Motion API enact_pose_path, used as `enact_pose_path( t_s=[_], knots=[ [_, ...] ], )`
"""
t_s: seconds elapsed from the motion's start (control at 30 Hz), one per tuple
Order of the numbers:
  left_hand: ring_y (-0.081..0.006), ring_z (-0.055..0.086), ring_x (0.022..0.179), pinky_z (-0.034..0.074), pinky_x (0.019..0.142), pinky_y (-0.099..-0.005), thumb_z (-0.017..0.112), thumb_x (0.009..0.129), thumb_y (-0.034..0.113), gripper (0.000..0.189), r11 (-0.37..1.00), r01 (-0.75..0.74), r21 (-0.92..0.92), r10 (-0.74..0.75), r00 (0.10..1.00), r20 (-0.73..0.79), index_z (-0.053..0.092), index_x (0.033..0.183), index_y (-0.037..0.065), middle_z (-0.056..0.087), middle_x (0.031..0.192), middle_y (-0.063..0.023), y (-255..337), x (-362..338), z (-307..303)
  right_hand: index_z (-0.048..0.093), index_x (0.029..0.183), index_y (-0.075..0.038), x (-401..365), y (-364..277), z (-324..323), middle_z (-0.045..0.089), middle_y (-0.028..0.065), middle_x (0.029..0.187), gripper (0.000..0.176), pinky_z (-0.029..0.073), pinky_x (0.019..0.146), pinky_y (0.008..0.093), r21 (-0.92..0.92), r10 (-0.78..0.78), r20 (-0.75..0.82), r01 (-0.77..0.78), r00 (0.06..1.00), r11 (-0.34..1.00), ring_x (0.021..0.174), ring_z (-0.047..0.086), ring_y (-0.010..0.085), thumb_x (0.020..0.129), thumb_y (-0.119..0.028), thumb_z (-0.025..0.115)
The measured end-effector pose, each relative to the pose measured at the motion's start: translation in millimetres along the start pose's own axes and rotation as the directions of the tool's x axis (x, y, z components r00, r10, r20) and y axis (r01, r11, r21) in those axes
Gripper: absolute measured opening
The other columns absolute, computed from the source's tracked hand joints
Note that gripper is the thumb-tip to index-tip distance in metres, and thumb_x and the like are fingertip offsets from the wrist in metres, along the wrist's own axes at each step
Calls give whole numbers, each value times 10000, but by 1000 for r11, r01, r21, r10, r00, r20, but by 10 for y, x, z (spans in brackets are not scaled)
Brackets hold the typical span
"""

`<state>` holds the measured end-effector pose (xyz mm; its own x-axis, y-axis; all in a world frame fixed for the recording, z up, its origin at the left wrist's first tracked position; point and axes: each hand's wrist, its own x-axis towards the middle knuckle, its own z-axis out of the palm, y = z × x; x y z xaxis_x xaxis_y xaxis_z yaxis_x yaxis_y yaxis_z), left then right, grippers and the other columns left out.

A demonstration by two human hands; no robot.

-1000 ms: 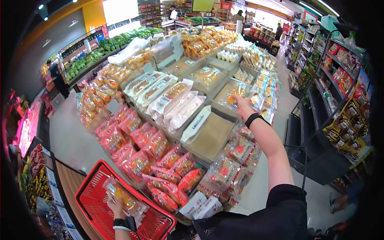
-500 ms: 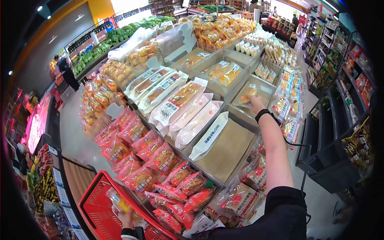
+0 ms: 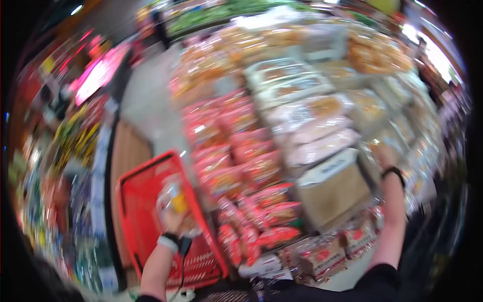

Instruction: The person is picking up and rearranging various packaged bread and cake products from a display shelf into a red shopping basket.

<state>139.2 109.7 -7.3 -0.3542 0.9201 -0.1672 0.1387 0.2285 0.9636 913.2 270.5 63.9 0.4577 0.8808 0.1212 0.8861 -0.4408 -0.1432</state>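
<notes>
The whole view is smeared by motion. My left hand (image 3: 174, 219), with a band at its wrist, is inside the red shopping basket (image 3: 126, 221). Its fingers close on a clear-wrapped packaged bread (image 3: 177, 200) showing a yellow patch. Out to the right, my right hand (image 3: 386, 158), with a black wristband, reaches into a display tray over a blurred yellowish bread pack (image 3: 375, 146). Whether those fingers grip the pack or only touch it cannot be made out. Just left of that hand, a tray with a brown base (image 3: 334, 199) holds one long white bread pack (image 3: 329, 168).
Pink-wrapped breads (image 3: 254, 166) fill the display right beside the basket. Long white packs (image 3: 322, 146) lie further back. Red-labelled bread bags (image 3: 322, 251) line the near edge. A shelf of snack packets (image 3: 75, 146) stands left, with grey floor (image 3: 151, 105) between.
The view has swung left, so the display and basket appear further right. My left hand and its pack show more fully in the basket. My right hand stays at the same tray.
</notes>
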Motion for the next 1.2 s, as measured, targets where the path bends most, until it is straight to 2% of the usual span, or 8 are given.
enact_pose_path(
  t_s=[0.03,0.2,0.37,0.53,0.67,0.83,0.97,1.2],
  knots=[
    [-198,594,948,494,833,-349,683,729,-8,465,999,-26,-26,27,999,39,507,1157,30,596,1065,-65,-151,11,76,604,898,-103,295,377,55,530,3,686,305,392,519,324,366,254,62,-259,965,894,595,486,149,789,-385,569],
    [-286,641,841,514,733,-369,831,536,335,662,795,321,515,-225,944,-241,558,1013,-34,645,931,-176,-335,325,108,436,1185,-106,-439,-415,-554,480,33,837,511,360,523,280,523,291,171,-337,941,783,687,440,127,742,-291,612],
    [-285,643,857,522,720,-366,824,548,303,685,792,295,534,-241,956,-169,522,1042,-62,639,949,-177,27,224,-144,358,1288,-29,-1212,-1211,-900,520,133,1084,611,437,795,335,561,-56,-97,101,994,821,918,530,209,750,-123,631],
    [-205,649,769,545,635,-336,739,690,54,496,854,489,-179,-437,860,263,516,1123,-43,634,953,-106,466,-127,-473,370,1301,-49,-2798,-2588,-1451,459,104,1234,643,420,866,336,765,-514,-42,358,857,535,1035,494,205,730,-73,664],
    [-180,607,922,504,811,-314,736,704,23,567,932,159,-324,-69,960,273,452,1192,-31,599,1033,-98,899,-563,-466,345,1298,-17,-3637,-3312,-1241,467,135,1212,626,446,860,329,934,-815,96,232,571,273,1022,510,203,785,-153,675],
    [-197,522,1088,443,914,-331,716,724,13,715,906,36,-423,146,909,391,299,1304,-11,485,1217,-123,1412,-1090,-31,244,1314,15,-4229,-3799,-1107,459,216,1182,740,470,843,349,931,-865,362,-172,346,321,1025,534,235,798,-280,685],
    [-160,450,1162,381,974,-307,598,848,73,574,806,107,-582,211,867,452,294,1334,34,436,1283,-91,1444,-1332,347,287,1279,5,-4332,-3730,-922,473,175,1156,711,427,901,355,981,-806,19,145,591,130,1070,508,240,762,-221,719],
    [-117,497,1070,411,911,-279,578,873,75,508,834,105,-543,327,697,637,336,1317,36,497,1193,-58,1580,-1415,680,327,1245,-7,-4264,-3182,-1231,492,93,1150,584,439,902,312,956,-687,245,-289,685,53,1054,521,164,753,30,640]
  ],
)
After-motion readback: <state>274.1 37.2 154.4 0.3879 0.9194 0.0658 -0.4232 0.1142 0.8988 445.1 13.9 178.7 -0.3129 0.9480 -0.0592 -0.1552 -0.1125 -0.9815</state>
